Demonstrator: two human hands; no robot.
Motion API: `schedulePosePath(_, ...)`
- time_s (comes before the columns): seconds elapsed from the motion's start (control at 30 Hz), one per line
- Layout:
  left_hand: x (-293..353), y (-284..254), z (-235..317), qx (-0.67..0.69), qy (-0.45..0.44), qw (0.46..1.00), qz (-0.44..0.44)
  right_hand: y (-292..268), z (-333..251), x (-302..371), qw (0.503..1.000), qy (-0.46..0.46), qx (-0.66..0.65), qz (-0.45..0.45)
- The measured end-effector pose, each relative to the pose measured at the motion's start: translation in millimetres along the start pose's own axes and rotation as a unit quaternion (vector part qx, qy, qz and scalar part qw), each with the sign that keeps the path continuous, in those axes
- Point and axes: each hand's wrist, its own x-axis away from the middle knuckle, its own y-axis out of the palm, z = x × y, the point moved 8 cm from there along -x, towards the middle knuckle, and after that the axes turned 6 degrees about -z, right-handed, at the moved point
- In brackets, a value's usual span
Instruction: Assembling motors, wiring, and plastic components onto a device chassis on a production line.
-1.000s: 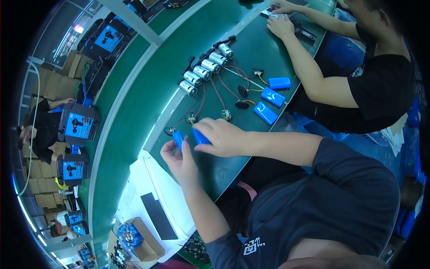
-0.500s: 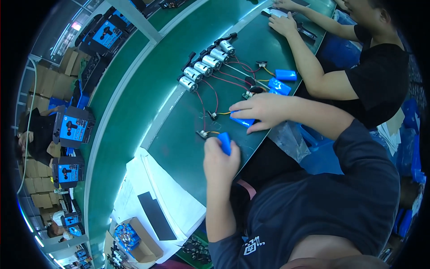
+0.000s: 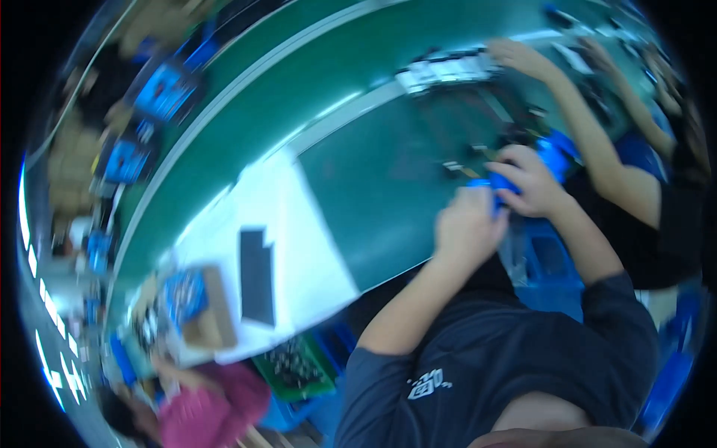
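My left hand (image 3: pixel 469 228) is closed around a blue battery pack (image 3: pixel 480 183) at the near edge of the green bench. Right beside it, my right hand (image 3: pixel 532 179) has its fingers curled over another blue battery pack (image 3: pixel 505 178). The two packs are side by side, and whether they touch is blurred. A small connector (image 3: pixel 452 166) on a short wire lies just beyond my left hand. Farther off, a row of silver motors (image 3: pixel 448 71) rests along the bench's back strip, with thin red wires, smeared by motion, running toward me.
More blue packs (image 3: pixel 554 153) lie right of my hands. A co-worker's hand (image 3: pixel 519 58) reaches over the row's right end. To the left are white sheets (image 3: pixel 299 261), a black flat piece (image 3: pixel 257 276) and a carton (image 3: pixel 213 306). A person in pink (image 3: pixel 213 403) sits at lower left.
My view has swung left, so the bench appears shifted and blurred. My hands have come closer together with their packs. The co-worker's hand is now by the motors, and the person in pink has come into view.
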Motion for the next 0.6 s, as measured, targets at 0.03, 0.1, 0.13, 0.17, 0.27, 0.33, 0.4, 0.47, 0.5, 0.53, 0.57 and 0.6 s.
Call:
schedulePosePath(0.03, 1, 3, 1, 0.008, 0.023, 1.0, -0.01, -2, -2, 0, 1.0, 0.004, 0.019, 0.017)
schedulePosePath(0.1, 9, -1, 12, 0.008, 0.099, 0.995, 0.032, -11, -5, 7, 0.997, 0.027, 0.071, 0.025)
schedulePosePath(0.13, 14, -9, 2, -0.001, 0.077, 0.996, 0.047, -12, -12, 5, 0.998, 0.001, 0.062, 0.02)
schedulePosePath(0.17, 21, -28, -2, 0.009, 0.08, 0.995, 0.054, -13, -16, 4, 0.998, 0.004, 0.053, 0.027)
schedulePosePath(0.27, 43, -84, -24, 0.016, 0.084, 0.991, 0.105, -29, -38, -17, 0.999, 0.0, 0.016, 0.041)
schedulePosePath(0.33, 66, -143, -72, -0.059, 0.06, 0.977, 0.196, -36, -72, -41, 0.996, -0.002, -0.052, 0.072)
schedulePosePath(0.4, 88, -182, -144, -0.1, -0.029, 0.971, 0.217, -30, -117, -78, 0.992, -0.063, -0.1, 0.033)
schedulePosePath(0.47, 106, -222, -189, -0.214, -0.126, 0.945, 0.214, -9, -150, -115, 0.985, -0.107, -0.138, 0.001)
schedulePosePath(0.5, 114, -228, -197, -0.215, -0.122, 0.944, 0.219, 5, -164, -133, 0.978, -0.128, -0.164, -0.012)
schedulePosePath(0.53, 123, -228, -212, -0.257, -0.169, 0.931, 0.197, 22, -176, -151, 0.97, -0.149, -0.189, -0.026)
schedulePosePath(0.57, 133, -226, -230, -0.3, -0.217, 0.913, 0.174, 46, -184, -171, 0.964, -0.139, -0.218, -0.065)
schedulePosePath(0.6, 140, -225, -246, -0.34, -0.26, 0.891, 0.151, 69, -192, -190, 0.956, -0.125, -0.244, -0.102)
